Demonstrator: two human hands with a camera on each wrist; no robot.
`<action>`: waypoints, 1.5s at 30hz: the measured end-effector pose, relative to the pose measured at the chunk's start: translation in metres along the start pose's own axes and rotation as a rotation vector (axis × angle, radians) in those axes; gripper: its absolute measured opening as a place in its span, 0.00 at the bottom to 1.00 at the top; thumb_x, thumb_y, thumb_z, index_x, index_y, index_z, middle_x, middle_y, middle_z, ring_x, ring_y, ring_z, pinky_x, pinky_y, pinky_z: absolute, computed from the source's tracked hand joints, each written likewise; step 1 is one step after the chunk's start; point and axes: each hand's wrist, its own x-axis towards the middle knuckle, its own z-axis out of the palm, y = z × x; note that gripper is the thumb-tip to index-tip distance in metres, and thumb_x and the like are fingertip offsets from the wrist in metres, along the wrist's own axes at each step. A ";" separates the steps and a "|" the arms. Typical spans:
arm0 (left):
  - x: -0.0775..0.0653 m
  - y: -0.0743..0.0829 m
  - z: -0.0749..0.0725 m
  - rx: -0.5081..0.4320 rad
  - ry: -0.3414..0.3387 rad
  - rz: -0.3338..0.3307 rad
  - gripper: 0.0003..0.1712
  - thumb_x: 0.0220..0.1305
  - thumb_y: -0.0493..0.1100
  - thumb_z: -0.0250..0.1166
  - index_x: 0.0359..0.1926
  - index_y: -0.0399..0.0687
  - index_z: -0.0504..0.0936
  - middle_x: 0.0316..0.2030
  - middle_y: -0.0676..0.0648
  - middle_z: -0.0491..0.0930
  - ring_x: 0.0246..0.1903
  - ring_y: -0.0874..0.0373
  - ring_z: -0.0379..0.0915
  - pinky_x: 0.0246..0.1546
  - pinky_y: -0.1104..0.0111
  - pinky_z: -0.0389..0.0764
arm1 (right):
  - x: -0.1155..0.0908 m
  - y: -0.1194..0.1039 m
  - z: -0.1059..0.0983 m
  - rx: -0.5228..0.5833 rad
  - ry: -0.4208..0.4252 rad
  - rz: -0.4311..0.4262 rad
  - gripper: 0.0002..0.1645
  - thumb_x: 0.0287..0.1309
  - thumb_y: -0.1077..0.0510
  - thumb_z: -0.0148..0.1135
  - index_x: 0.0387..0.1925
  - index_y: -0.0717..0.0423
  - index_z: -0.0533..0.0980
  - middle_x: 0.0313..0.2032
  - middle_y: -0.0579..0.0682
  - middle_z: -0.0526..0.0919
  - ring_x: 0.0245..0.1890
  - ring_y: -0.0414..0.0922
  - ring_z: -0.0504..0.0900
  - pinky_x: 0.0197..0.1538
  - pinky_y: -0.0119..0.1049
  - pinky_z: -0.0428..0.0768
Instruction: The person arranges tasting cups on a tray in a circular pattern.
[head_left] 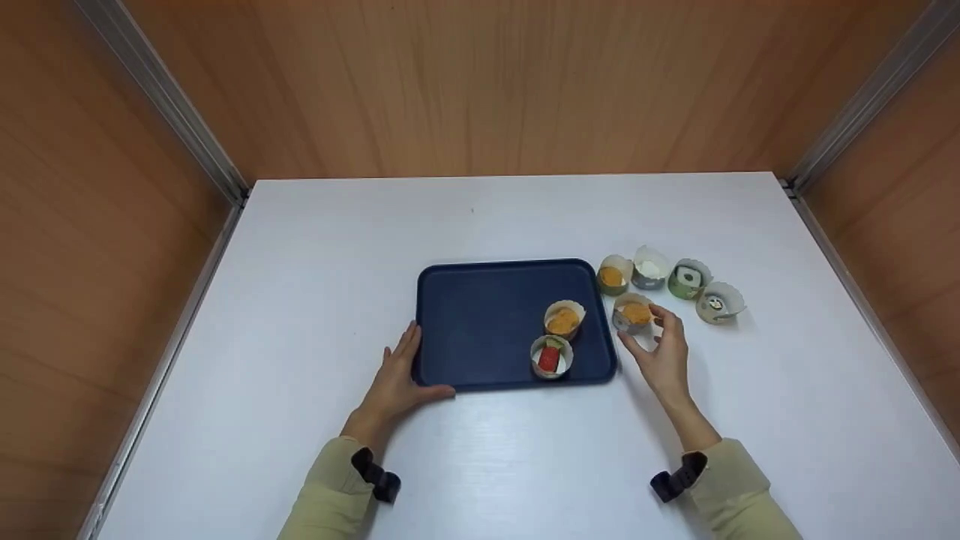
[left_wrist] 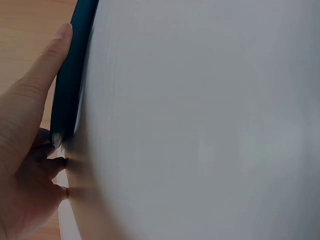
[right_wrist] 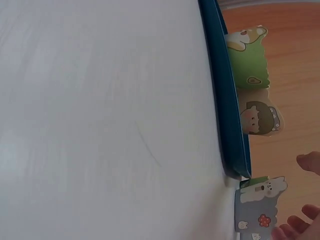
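Observation:
My left hand [head_left: 390, 382] rests at the near left corner of a dark blue tray [head_left: 480, 315]. Its straight fingers lie along the left side, and the thumb [left_wrist: 47, 62] lies against the front wall. To the right of the tray, my right hand [head_left: 664, 356] is spread around a paper cup [head_left: 634, 313] with orange contents. In the right wrist view, thumb and fingers appear apart from this blue-grey cup [right_wrist: 255, 207], which has a white bear printed on it. On the tray stand one cup with orange contents [head_left: 564, 320] and one with a red piece [head_left: 550, 357].
Behind and right of my right hand stand several more paper cups: one with orange contents [head_left: 613, 274], a pale one [head_left: 650, 268], a green one [head_left: 688, 278] and another [head_left: 720, 303]. Wooden walls [head_left: 480, 90] enclose the white table [head_left: 337, 247].

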 end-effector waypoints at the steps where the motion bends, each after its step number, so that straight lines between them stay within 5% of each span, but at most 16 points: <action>1: 0.000 0.000 0.000 0.004 0.000 0.001 0.69 0.31 0.66 0.71 0.66 0.35 0.47 0.67 0.41 0.43 0.65 0.49 0.40 0.63 0.52 0.37 | 0.002 0.001 -0.001 -0.006 0.001 0.002 0.36 0.43 0.64 0.68 0.53 0.70 0.62 0.50 0.65 0.65 0.49 0.58 0.65 0.46 0.50 0.69; 22: 0.000 0.001 -0.001 -0.013 0.010 0.021 0.68 0.31 0.64 0.72 0.66 0.34 0.47 0.66 0.39 0.44 0.65 0.48 0.40 0.63 0.51 0.37 | 0.029 0.030 0.007 -0.022 -0.053 0.023 0.43 0.36 0.62 0.72 0.54 0.71 0.61 0.51 0.66 0.64 0.50 0.59 0.63 0.51 0.48 0.65; 30: 0.000 0.000 0.000 0.012 0.016 0.026 0.69 0.30 0.66 0.71 0.66 0.32 0.48 0.66 0.38 0.44 0.64 0.46 0.41 0.62 0.48 0.40 | 0.034 0.032 0.014 -0.045 -0.061 0.095 0.43 0.38 0.60 0.72 0.56 0.69 0.61 0.51 0.65 0.67 0.40 0.52 0.68 0.39 0.39 0.68; 45: 0.001 -0.001 0.001 0.003 0.016 0.025 0.69 0.30 0.65 0.71 0.66 0.33 0.48 0.66 0.39 0.44 0.64 0.46 0.41 0.62 0.48 0.39 | 0.035 0.032 0.019 0.001 -0.006 0.124 0.40 0.38 0.59 0.71 0.53 0.68 0.63 0.51 0.66 0.69 0.52 0.56 0.67 0.54 0.46 0.65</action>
